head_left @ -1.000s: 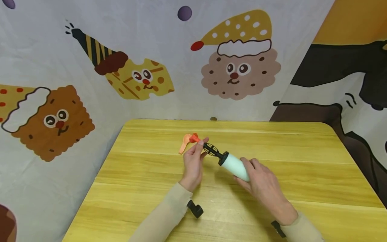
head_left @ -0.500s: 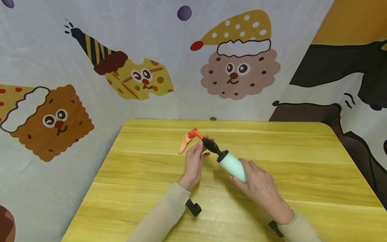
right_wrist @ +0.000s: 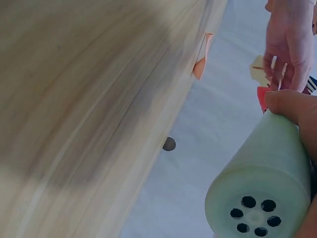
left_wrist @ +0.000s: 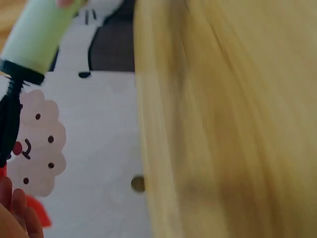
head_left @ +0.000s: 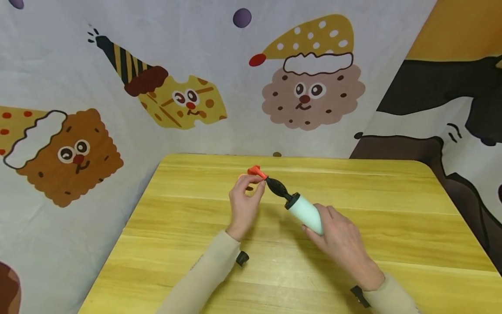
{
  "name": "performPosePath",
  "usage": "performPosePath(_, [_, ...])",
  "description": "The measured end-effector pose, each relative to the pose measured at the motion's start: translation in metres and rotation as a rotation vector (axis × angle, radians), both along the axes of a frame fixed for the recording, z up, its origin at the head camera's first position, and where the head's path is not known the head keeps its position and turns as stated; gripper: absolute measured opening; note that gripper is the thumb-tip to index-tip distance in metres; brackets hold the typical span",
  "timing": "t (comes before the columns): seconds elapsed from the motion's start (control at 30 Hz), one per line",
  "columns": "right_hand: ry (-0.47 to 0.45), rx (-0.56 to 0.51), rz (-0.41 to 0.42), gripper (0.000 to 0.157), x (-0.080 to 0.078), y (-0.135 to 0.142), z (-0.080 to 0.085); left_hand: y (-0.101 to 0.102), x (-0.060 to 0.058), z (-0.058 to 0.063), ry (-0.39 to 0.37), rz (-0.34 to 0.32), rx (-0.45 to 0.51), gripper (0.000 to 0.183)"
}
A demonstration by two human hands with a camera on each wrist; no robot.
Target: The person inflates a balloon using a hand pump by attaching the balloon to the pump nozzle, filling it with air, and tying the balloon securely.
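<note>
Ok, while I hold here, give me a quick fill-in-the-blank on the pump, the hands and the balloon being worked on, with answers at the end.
1. The pale green pump is gripped by the person's ____ hand.
2. The left hand pinches a ____ balloon.
3. The pump's nozzle is coloured ____.
4. In the right wrist view, the pump's end face shows ____ dark holes.

Missing words: right; red; black; six.

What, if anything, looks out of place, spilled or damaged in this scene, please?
Nothing stands out: no spill or visible damage. The left hand pinches the limp red balloon near the black nozzle of the mint-green balloon pump; an orange balloon lies on the table.
</note>
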State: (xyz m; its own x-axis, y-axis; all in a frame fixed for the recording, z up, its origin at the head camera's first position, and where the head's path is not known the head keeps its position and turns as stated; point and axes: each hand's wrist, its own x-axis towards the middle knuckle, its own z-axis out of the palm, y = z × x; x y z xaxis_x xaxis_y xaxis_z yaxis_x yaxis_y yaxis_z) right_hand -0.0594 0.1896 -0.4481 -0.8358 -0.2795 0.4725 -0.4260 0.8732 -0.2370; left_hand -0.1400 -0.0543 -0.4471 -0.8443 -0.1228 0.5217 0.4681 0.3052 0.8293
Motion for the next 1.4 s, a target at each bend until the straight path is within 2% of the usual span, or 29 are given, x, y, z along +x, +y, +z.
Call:
performPosePath(0.13, [0.068, 0.031, 0.023, 0.066, -0.001, 0.000, -0.001, -0.008, -0.005, 0.000, 0.182, 0.077, -0.269, 0.009])
performPosePath(0.23, [0.111, 0.062, 0.028, 0.068, -0.001, 0.000, -0.002, -0.012, -0.007, -0.001, 0.255, 0.156, -0.451, 0.010])
performPosePath(0.3, [0.132, 0.090, 0.022, 0.069, -0.001, -0.001, -0.003, -0.014, -0.008, -0.001, 0.265, 0.189, -0.532, 0.009])
performPosePath(0.43, [0.159, 0.120, 0.014, 0.074, -0.001, -0.004, -0.004, -0.015, -0.008, -0.001, 0.250, 0.208, -0.594, 0.006])
performPosePath(0.6, [0.169, 0.099, 0.022, 0.072, -0.001, -0.008, -0.002, -0.016, -0.009, 0.000, 0.241, 0.191, -0.573, 0.009])
performPosePath(0.67, [0.167, 0.077, 0.032, 0.070, -0.002, -0.009, -0.001, -0.016, -0.010, 0.000, 0.213, 0.172, -0.509, 0.010])
performPosePath(0.73, [0.159, 0.048, 0.037, 0.068, -0.003, -0.010, 0.000, -0.016, -0.009, 0.001, 0.132, 0.117, -0.379, 0.005])
performPosePath(0.77, [0.155, 0.035, 0.036, 0.067, -0.003, -0.010, 0.001, -0.015, -0.009, 0.002, 0.072, 0.073, -0.289, 0.004])
performPosePath(0.83, [0.145, 0.016, 0.030, 0.066, -0.004, -0.010, 0.001, -0.014, -0.008, 0.004, -0.061, -0.048, -0.075, 0.013])
performPosePath(0.97, [0.123, 0.006, 0.030, 0.066, -0.004, -0.011, 0.000, -0.008, -0.007, 0.009, -0.312, -0.315, 0.406, 0.033])
performPosePath(1.03, [0.106, 0.002, 0.033, 0.065, -0.004, -0.013, 0.000, -0.003, -0.007, 0.011, -0.394, -0.413, 0.614, 0.033])
performPosePath(1.1, [0.091, -0.006, 0.034, 0.066, -0.004, -0.015, 0.000, 0.003, -0.004, 0.013, -0.441, -0.477, 0.784, 0.031])
performPosePath(1.2, [0.052, -0.030, 0.026, 0.065, -0.003, -0.018, 0.000, 0.013, 0.001, 0.013, -0.444, -0.496, 0.912, 0.028])
performPosePath(1.3, [-0.011, -0.063, 0.018, 0.065, -0.001, -0.020, 0.000, 0.020, 0.005, 0.013, -0.410, -0.482, 0.948, 0.027])
performPosePath(1.4, [-0.065, -0.090, 0.012, 0.065, 0.000, -0.022, 0.001, 0.023, 0.005, 0.012, -0.417, -0.471, 0.971, 0.029])
